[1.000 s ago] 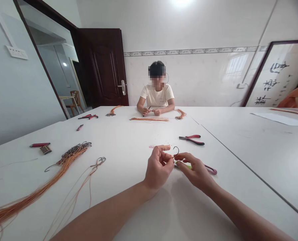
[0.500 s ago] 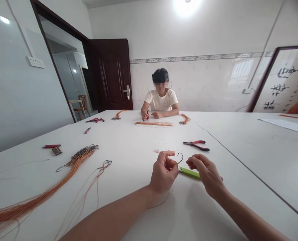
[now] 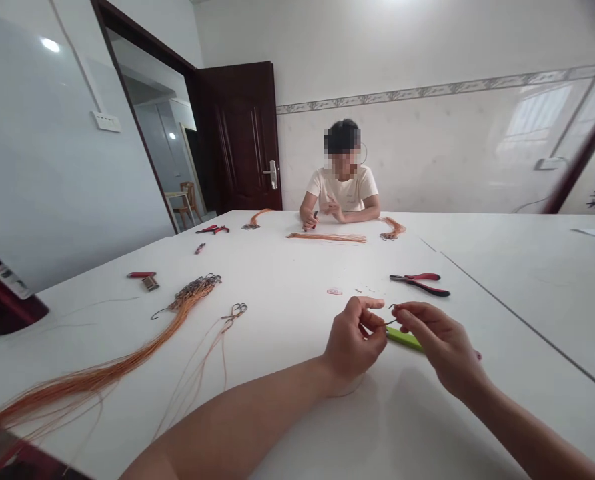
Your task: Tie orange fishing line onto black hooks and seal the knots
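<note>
My left hand (image 3: 355, 339) is closed in a pinch on the shank end of a dark fish hook (image 3: 390, 323), its index finger stretched above. From the other side my right hand (image 3: 435, 337) pinches the hook's curved part, so its fingertips hide most of the bend. A thin line hangs below my left wrist. Just beneath the two hands a green lighter (image 3: 403, 338) lies on the white table (image 3: 297, 413), partly covered by my right hand. Beyond them rests a pair of red-and-black pliers (image 3: 420, 284).
A bundle of hooks on orange line (image 3: 162, 340) lies at left, beside a few loose hooks (image 3: 235, 313). A dark red object (image 3: 7, 293) stands at the left edge. Across the table sits a person (image 3: 341, 187) with a line bundle (image 3: 327, 237) and a tool in one hand.
My right hand has moved in to the hook and closed on its bend; before, it was apart from it. The view has turned left, bringing in the dark red object. The person opposite has raised one hand.
</note>
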`<state>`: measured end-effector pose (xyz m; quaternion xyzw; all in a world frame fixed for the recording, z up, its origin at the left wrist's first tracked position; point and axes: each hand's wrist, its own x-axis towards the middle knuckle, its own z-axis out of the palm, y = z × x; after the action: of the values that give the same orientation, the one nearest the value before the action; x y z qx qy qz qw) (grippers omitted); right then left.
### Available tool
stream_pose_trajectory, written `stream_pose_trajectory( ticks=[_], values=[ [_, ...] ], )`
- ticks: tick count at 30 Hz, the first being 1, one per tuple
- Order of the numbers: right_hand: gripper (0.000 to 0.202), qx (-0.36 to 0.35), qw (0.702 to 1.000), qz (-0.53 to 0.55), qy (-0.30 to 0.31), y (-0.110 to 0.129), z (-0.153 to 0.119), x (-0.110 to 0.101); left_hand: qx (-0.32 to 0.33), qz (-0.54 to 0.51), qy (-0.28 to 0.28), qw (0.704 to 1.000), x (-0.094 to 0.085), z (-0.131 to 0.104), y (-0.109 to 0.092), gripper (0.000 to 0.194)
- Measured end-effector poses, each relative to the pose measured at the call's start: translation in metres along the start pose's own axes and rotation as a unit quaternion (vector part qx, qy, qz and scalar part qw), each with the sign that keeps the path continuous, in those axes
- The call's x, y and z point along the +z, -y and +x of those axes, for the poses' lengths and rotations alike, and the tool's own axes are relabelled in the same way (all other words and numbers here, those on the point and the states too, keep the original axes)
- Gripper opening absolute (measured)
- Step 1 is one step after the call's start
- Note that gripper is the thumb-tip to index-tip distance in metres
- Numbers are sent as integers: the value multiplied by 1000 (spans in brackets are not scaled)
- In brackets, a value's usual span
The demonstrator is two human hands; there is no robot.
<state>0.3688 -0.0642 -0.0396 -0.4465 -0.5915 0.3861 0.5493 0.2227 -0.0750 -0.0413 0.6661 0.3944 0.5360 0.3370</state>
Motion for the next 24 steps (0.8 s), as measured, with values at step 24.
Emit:
stream_pose_trajectory(
  ticks=[24],
  values=[
    [25, -37, 991, 23, -128, 0, 22, -8, 23, 69, 9, 997, -7, 13, -12, 29]
  ],
)
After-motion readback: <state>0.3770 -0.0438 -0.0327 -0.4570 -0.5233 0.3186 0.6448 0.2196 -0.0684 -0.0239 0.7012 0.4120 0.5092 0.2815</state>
